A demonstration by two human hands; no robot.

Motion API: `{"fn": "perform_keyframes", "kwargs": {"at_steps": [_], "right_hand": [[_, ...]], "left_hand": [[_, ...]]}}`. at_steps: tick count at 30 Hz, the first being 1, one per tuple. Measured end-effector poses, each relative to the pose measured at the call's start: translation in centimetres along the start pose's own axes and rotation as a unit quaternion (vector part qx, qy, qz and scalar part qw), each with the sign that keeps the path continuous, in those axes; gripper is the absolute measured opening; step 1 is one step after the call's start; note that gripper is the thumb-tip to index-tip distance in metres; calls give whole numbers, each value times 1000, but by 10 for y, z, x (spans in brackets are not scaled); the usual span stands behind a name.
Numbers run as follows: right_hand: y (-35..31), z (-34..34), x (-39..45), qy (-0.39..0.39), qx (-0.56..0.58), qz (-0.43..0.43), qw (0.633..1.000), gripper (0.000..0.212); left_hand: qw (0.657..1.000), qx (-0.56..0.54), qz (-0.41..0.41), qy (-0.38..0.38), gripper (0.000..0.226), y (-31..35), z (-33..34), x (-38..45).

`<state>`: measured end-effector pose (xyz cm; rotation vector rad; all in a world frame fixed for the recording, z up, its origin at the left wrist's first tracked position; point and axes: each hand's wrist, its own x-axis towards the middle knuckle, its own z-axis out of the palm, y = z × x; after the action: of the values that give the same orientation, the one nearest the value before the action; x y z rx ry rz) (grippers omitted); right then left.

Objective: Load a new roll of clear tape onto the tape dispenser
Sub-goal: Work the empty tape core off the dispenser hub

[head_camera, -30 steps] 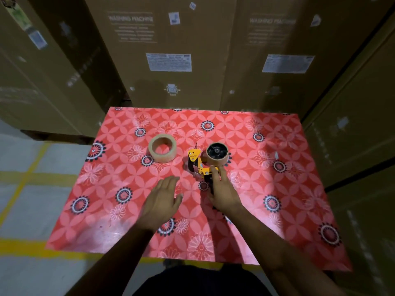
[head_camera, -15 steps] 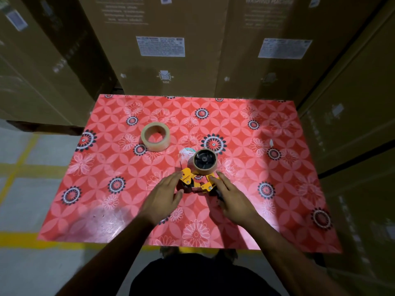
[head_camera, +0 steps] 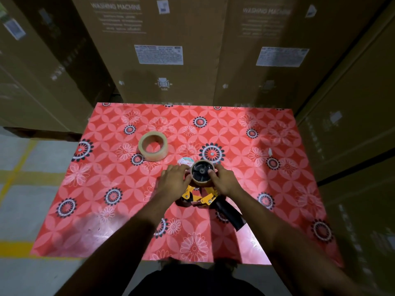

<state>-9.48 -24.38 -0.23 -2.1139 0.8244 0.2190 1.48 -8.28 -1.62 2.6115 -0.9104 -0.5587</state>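
A yellow and black tape dispenser [head_camera: 201, 196] lies on the red flowered table [head_camera: 267, 189], its black handle [head_camera: 232, 216] pointing toward me at the right. An empty brown cardboard core [head_camera: 202, 174] sits on the dispenser's black spool. My left hand [head_camera: 174, 181] grips the core's left side and my right hand [head_camera: 224, 179] grips its right side, thumb on the rim. A new roll of clear tape [head_camera: 152, 147] lies flat to the upper left, apart from both hands.
A small white crumpled wad [head_camera: 185, 162] lies just behind the core. Tall cardboard washing machine boxes [head_camera: 158, 50] stand close behind the table and along the right. The floor with yellow lines [head_camera: 15, 174] is at the left.
Both hands moved forward from the dispenser's yellow frame up onto the cardboard core. The dispenser now sits nearer me, with its handle turned to the lower right.
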Motion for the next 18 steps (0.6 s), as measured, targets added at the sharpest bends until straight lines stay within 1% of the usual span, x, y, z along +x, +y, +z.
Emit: {"fn": "perform_keyframes", "kwargs": {"at_steps": [2,4,6,8,12,15,18], "right_hand": [[-6,-2,13,16,1,33,999,39],[-13,-6,21,26,-10,64,998,32],[-20,-8,28,24,-29,89,995,20],[-24,-9,34,29,-44,113,992,8],[-31,-8,39,42,-49,148,987,13],[-35,-7,37,48,-53,161,984,8],[-38,-4,37,58,-53,169,982,13]], "left_hand": [[998,-19,-50,-21,37,6,-2,12],[993,-64,-91,-28,40,12,-3,19],[988,-90,-119,-28,44,20,-5,23],[988,-79,-126,-32,47,26,-9,26],[988,-62,-138,-34,40,38,-19,27],[988,-47,-142,-24,37,43,-25,26],[985,-53,-164,-17,33,47,-27,25]]}}
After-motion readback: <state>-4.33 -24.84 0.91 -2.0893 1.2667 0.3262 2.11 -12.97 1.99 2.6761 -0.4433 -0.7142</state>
